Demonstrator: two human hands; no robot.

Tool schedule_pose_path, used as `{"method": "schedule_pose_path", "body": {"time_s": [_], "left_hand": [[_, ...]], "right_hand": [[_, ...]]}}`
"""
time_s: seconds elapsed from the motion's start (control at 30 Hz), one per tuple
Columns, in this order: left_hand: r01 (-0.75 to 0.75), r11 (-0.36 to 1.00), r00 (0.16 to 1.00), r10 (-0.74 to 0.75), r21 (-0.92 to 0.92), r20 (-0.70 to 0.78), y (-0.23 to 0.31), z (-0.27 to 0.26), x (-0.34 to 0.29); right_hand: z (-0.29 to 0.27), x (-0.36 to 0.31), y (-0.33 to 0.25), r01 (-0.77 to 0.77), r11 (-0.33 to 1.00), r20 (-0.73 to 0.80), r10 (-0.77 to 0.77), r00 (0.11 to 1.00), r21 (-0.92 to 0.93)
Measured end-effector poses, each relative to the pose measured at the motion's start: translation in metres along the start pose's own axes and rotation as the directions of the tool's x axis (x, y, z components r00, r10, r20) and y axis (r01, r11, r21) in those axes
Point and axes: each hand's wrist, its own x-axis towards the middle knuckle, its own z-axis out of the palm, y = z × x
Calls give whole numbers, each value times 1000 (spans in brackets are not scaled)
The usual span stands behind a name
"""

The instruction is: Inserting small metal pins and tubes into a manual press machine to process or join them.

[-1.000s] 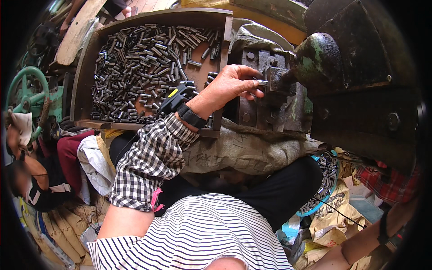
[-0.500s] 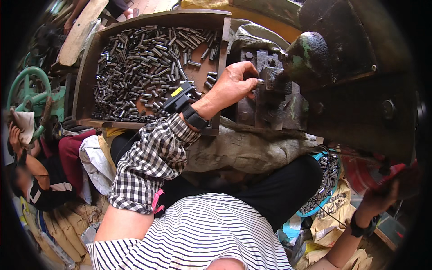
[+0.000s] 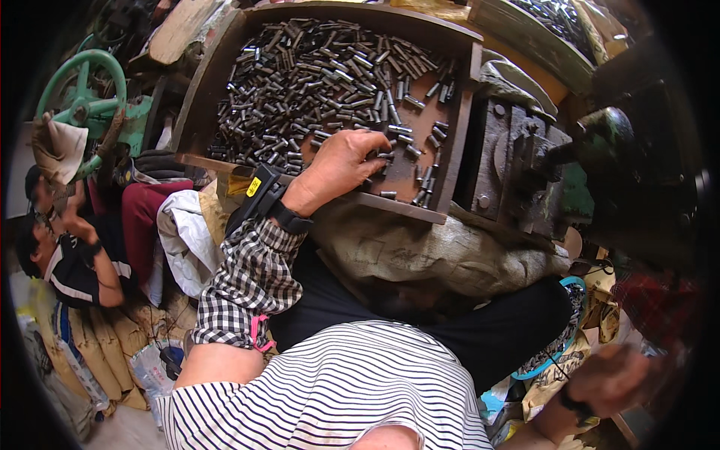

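My left hand (image 3: 343, 166) is over the near part of a wooden tray (image 3: 459, 142). Its thumb and fingers are closed on a short metal tube (image 3: 384, 155). Around it lies a heap of loose dark metal tubes (image 3: 300, 94). At the lower right my right hand (image 3: 611, 377) is smeared by motion, so its fingers cannot be made out. It is close to the dark side of the machine. To the right of the tray stands the oily press (image 3: 525, 161) with a bolted steel block.
A blue-rimmed basket (image 3: 541, 367) of small metal parts stands by my right knee. Grey sacking (image 3: 420, 251) hangs beneath the tray and press. On the left are a green handwheel (image 3: 118, 79) and another person (image 3: 86, 259). More metal parts fill a bin (image 3: 544, 34) at the back.
My left hand has moved from the press block leftward into the tray. My right hand has lowered from the dark machine part at the right. The view has shifted.
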Motion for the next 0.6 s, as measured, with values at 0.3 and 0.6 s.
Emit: {"method": "schedule_pose_path", "body": {"time_s": [0.3, 0.6], "left_hand": [[-13, 902, 999, -6, 432, 41, -29, -6, -16], [-6, 891, 997, -31, 454, 75, -40, -7, -3]], "right_hand": [[184, 79, -273, -283, 836, 625, -89, 776, 470], [228, 73, -313, -298, 848, 673, -90, 735, 439]]}}
